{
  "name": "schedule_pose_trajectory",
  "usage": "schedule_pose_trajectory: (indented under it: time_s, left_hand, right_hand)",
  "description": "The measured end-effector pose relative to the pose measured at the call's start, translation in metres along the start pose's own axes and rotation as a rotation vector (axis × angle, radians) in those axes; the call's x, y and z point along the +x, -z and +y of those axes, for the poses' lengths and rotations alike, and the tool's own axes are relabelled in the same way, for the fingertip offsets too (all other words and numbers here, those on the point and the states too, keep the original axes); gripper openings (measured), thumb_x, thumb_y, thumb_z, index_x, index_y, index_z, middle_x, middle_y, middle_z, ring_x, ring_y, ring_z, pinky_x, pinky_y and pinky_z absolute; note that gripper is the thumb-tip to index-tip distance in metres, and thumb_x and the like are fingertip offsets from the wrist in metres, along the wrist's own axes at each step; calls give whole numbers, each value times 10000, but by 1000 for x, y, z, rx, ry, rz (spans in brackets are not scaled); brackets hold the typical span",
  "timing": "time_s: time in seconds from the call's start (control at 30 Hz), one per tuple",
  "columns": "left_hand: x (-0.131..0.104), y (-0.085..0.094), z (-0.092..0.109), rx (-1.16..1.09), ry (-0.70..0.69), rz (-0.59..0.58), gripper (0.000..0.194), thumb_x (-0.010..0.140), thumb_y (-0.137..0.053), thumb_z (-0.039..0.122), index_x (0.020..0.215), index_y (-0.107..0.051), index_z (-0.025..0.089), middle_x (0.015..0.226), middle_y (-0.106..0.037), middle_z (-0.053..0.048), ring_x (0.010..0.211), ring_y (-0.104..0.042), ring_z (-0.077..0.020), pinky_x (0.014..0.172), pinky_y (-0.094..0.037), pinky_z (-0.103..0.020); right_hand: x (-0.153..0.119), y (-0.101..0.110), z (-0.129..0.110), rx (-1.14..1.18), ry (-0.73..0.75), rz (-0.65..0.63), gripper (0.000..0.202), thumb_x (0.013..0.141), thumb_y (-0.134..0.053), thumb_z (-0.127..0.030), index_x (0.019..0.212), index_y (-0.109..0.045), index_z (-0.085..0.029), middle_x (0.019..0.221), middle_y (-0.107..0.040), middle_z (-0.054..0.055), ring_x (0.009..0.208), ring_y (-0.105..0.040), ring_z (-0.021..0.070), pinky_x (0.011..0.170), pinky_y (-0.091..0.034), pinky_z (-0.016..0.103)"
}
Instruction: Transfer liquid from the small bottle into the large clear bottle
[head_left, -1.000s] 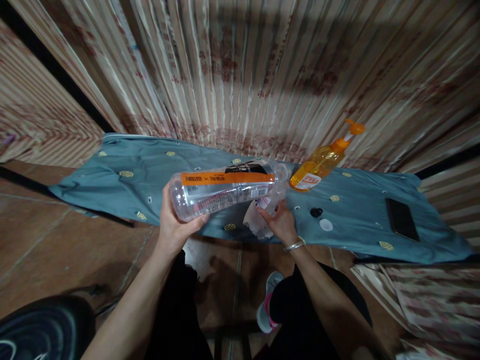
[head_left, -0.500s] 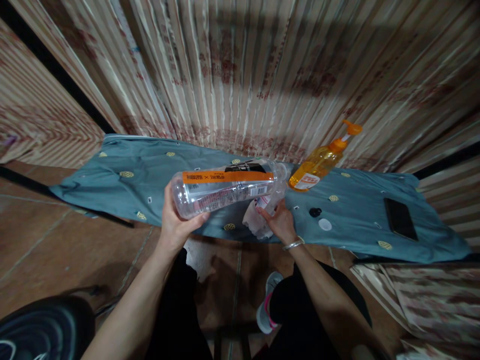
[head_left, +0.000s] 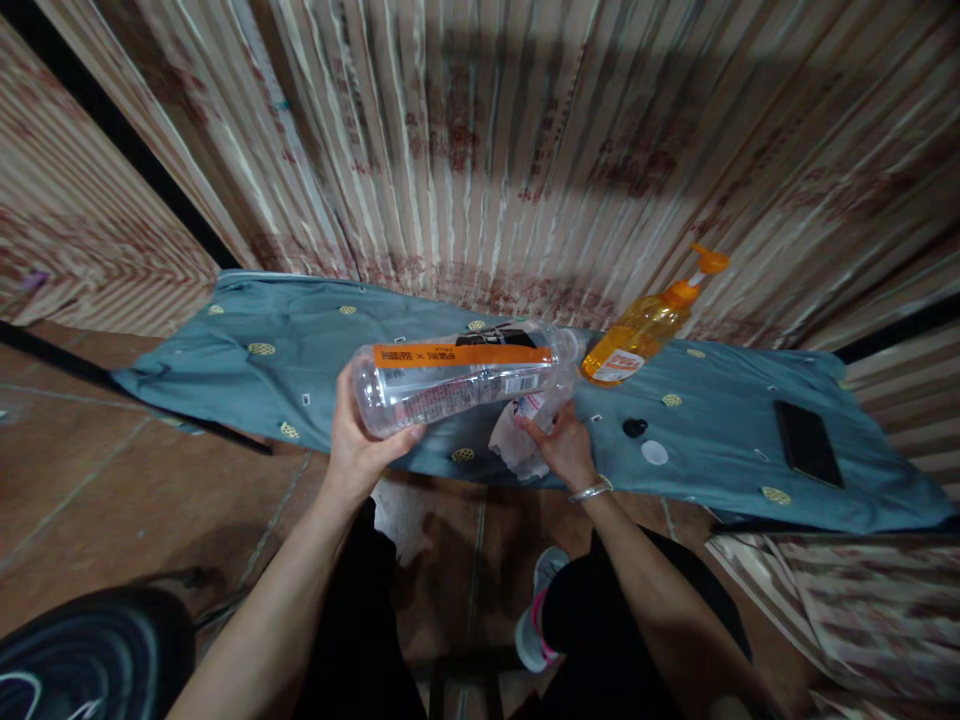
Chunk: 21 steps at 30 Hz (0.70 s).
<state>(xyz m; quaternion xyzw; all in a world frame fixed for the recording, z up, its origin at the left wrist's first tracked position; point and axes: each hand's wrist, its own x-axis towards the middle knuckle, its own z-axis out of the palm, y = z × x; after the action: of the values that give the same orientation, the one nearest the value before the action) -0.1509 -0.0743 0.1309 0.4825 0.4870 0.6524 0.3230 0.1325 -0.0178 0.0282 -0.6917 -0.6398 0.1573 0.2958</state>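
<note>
Only my view shifts slightly; left hand [head_left: 358, 442] grips bottle [head_left: 457, 380] pointing to three o'clock, right hand [head_left: 564, 446] grips clear container [head_left: 516, 442].

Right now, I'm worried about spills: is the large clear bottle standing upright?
No, the large clear bottle is tilted nearly sideways, its base in the left hand.

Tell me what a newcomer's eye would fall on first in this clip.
Probably the large clear bottle with its bright orange stripe, tipped sideways mid-picture, its base in the left hand. Next, the pump bottle of orange liquid, on the blue-green cloth just right of the clear one's neck. Then the right hand, below that neck, holding a see-through plastic piece that is partly hidden.
</note>
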Motion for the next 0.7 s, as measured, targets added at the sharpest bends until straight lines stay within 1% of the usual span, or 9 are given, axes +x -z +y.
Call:
schedule_pose_trajectory:
  time_s: [0.1,0.2,0.3,0.43,0.57,0.63,0.7]
  left_hand:
    - [0,0,1,-35,49,-20,1074,441,-1015,496,1365,-536,231,1404,-593,-151,1380,-560,-433,1115,-536,-585]
    - [-1,0,2,-53,64,-26,1070,451,-1014,468,1371,-524,224,1405,-590,-157,1366,-571,-427,1097,-552,-569]
    - [-1,0,2,-45,55,-22,1025,470,-1006,458,1346,-534,216,1398,-593,-155,1375,-566,-420,1129,-524,-570]
    - [0,-1,3,-33,48,-13,961,468,-1005,457,1285,-565,205,1360,-616,-149,1353,-586,-412,1141,-513,-557]
    - [0,-1,3,-30,46,-5,997,487,-995,463,1337,-549,192,1357,-615,-156,1340,-595,-399,1159,-494,-548]
    - [0,-1,2,-31,40,-8,1003,493,-993,461,1349,-546,187,1358,-613,-156,1328,-603,-390,1158,-495,-542]
    - [0,-1,-1,-24,4,-14,997,502,-992,459,1353,-550,189,1348,-620,-149,1301,-621,-381,1134,-518,-541]
  right_hand:
    - [0,1,-3,-19,-15,-13,670,852,-701,-607,1285,-578,-111,991,-792,183,910,-770,367,757,-574,414]
    - [0,2,-5,-30,-34,-21,685,849,-709,-588,1298,-566,-90,1005,-787,197,930,-772,371,769,-574,410]
    - [0,1,-4,-40,-37,-27,695,849,-707,-590,1312,-559,-92,1019,-788,204,941,-770,378,775,-576,420]
    - [1,0,-2,-53,-24,-26,726,853,-691,-630,1322,-558,-93,1031,-784,207,963,-767,383,780,-581,425]
    - [1,0,-1,-68,-32,-29,766,855,-662,-677,1313,-551,-74,1038,-775,225,964,-765,388,784,-585,443]
    - [1,1,-2,-62,-48,-41,784,843,-669,-677,1312,-541,-62,1029,-775,226,952,-765,387,785,-585,444]
    - [1,2,-4,-45,-48,-48,781,835,-680,-661,1316,-535,-63,1036,-775,221,946,-765,380,788,-583,434]
